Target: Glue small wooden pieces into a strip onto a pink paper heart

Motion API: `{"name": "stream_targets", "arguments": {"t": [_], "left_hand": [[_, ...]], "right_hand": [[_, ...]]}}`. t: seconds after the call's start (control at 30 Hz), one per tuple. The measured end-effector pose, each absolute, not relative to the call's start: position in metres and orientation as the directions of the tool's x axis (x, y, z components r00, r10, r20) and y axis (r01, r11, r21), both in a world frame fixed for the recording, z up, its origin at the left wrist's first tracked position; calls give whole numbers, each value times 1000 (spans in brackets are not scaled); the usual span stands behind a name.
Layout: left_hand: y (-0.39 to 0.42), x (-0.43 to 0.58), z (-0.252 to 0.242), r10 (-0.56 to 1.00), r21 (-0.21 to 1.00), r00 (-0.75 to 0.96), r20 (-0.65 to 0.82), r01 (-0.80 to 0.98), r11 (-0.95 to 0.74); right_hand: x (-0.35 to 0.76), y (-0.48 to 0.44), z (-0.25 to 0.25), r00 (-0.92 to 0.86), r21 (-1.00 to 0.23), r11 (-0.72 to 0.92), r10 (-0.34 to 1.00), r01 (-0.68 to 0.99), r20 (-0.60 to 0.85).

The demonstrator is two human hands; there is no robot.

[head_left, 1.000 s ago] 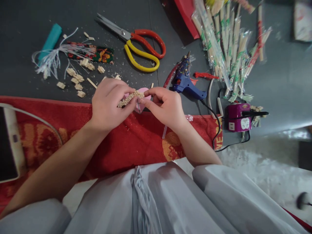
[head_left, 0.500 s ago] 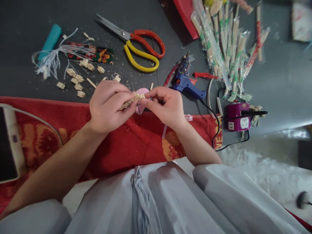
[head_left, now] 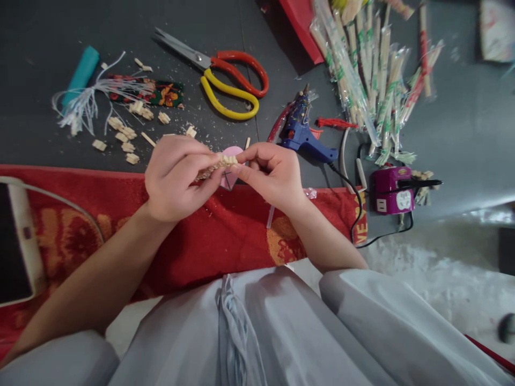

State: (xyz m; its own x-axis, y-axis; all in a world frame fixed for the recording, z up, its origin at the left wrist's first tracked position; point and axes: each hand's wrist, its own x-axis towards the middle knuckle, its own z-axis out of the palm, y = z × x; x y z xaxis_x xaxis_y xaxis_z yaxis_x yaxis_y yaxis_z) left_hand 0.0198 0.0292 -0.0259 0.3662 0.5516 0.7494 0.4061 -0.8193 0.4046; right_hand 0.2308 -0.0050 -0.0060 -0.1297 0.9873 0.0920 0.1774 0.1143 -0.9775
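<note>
My left hand [head_left: 183, 178] is closed around a strip built of small pale wooden pieces [head_left: 207, 172], with its thumb and fingers pinching the near sides. My right hand [head_left: 271, 174] pinches at the strip's right end, thumb and forefinger together; whether a separate small piece sits between them I cannot make out. Just behind the fingertips lies a pink round disc [head_left: 231, 181] with dark lines on it, partly covered by the hands. Small glued clusters of wood [head_left: 124, 131] lie on the dark table beyond my left hand.
Scissors [head_left: 229, 83] with red and yellow handles lie ahead. A blue glue gun [head_left: 303, 134] rests at the right, its cord running to a purple power socket [head_left: 392, 190]. Wrapped chopsticks [head_left: 370, 75] are heaped at the far right. A red towel [head_left: 193, 241] covers the table's near edge.
Both hands stay together at the strip with nearly the same grip. The strip tilts slightly, and the whole view has shifted a little.
</note>
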Motion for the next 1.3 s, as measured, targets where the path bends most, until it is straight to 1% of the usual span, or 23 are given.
{"name": "stream_targets", "arguments": {"t": [0.07,0.17,0.2,0.27,0.33,0.47,0.6,0.73,0.8,0.87,0.97,1.03,1.13,1.3], "left_hand": [[30,21,-26,571,413,350,742,432,-802],[30,21,-27,539,373,324,777,453,-810],[30,22,-28,546,383,314,777,453,-805],[29,22,-27,591,441,294,751,444,-780],[29,22,-27,614,473,290,734,431,-768],[28,22,-24,557,416,312,770,417,-808],[29,23,-22,555,409,309,772,426,-807],[32,22,-21,454,316,303,838,408,-856],[32,20,-19,422,283,331,844,395,-874],[31,17,-16,415,268,365,833,390,-881],[31,17,-14,404,253,373,835,393,-884],[34,19,-14,342,207,364,866,362,-909],[39,21,-13,203,110,320,925,286,-952],[42,19,-3,87,-22,378,922,274,-961]], "right_hand": [[231,-3,-7,-131,-981,86,989,175,63],[233,-2,-7,-134,-981,63,990,181,39],[233,-2,-7,-136,-981,63,990,186,38],[235,-2,-6,-139,-978,74,989,197,47],[236,-2,-6,-140,-971,106,987,213,77],[237,-3,-9,-144,-940,216,972,262,183],[238,-5,-12,-141,-899,315,948,303,284],[237,-7,-12,-134,-877,363,932,314,338],[238,-8,-12,-143,-876,379,925,298,351],[239,-9,-11,-166,-886,365,930,286,329],[242,-10,-11,-197,-907,325,940,268,279],[244,-10,-10,-200,-911,318,942,262,271],[245,-9,-8,-200,-903,336,936,266,289],[248,-9,-3,-242,-878,380,917,291,317]]}}
